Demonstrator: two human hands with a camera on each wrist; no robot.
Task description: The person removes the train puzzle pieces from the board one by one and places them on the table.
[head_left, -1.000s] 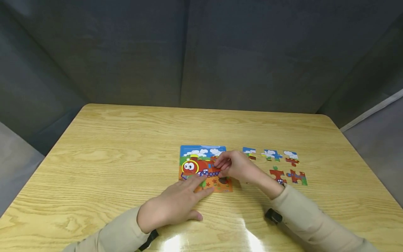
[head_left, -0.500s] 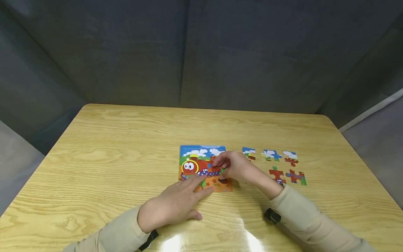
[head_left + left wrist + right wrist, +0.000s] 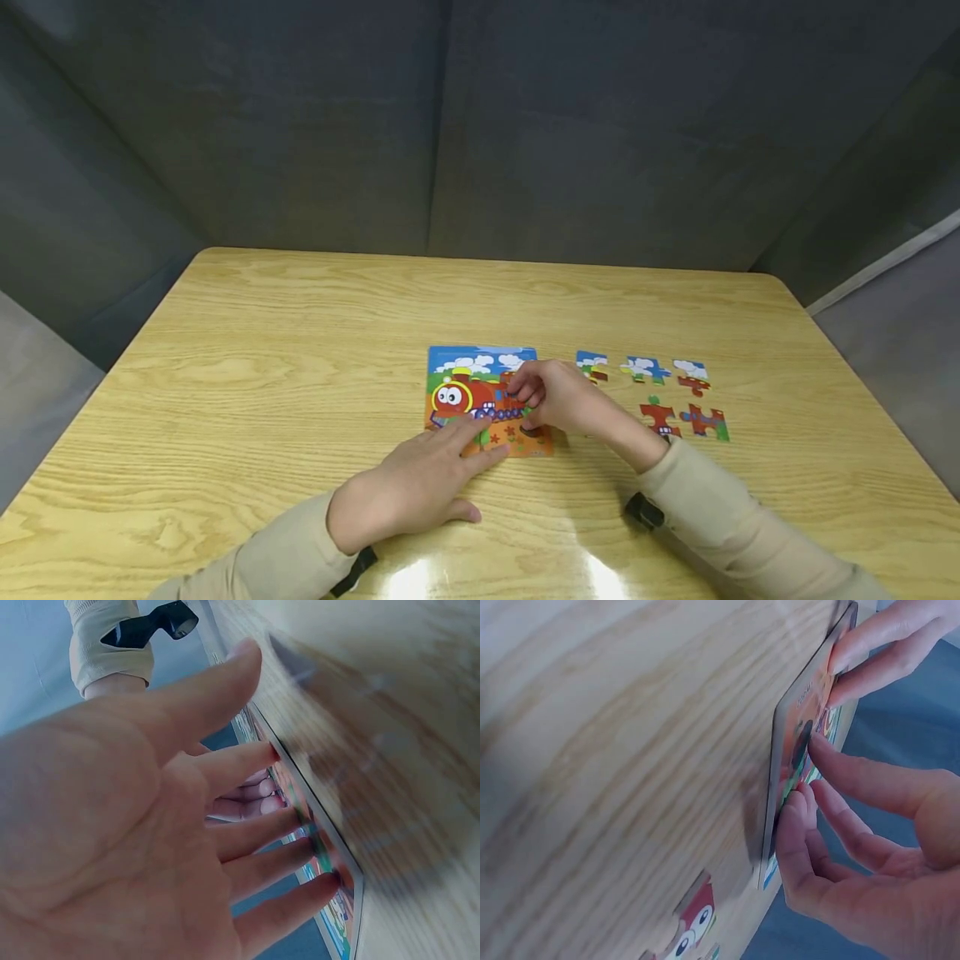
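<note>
A jigsaw puzzle [image 3: 468, 364] with a red cartoon train under clouds lies at mid-table. My left hand [image 3: 416, 483] rests its outstretched fingertips on the puzzle's near left part; the left wrist view shows them fanned along its border [image 3: 346, 859]. At the puzzle's right side, my right hand [image 3: 572, 402] bends its fingers and thumb together. In the right wrist view, they pinch a puzzle piece [image 3: 802, 754] with dark and green parts, low against the puzzle. Much of that piece is hidden by the fingers.
Several loose pieces lie right of the puzzle, among them a cloud piece [image 3: 646, 369], a red piece [image 3: 660, 417] and a red-green piece [image 3: 705, 421]. One with eyes [image 3: 696, 924] shows in the right wrist view. Dark curtains [image 3: 480, 133] stand behind the table [image 3: 300, 333].
The right fingers and thumb have shifted very slightly at the puzzle's right side, and a green patch has come into view between them. The left hand stays in place.
</note>
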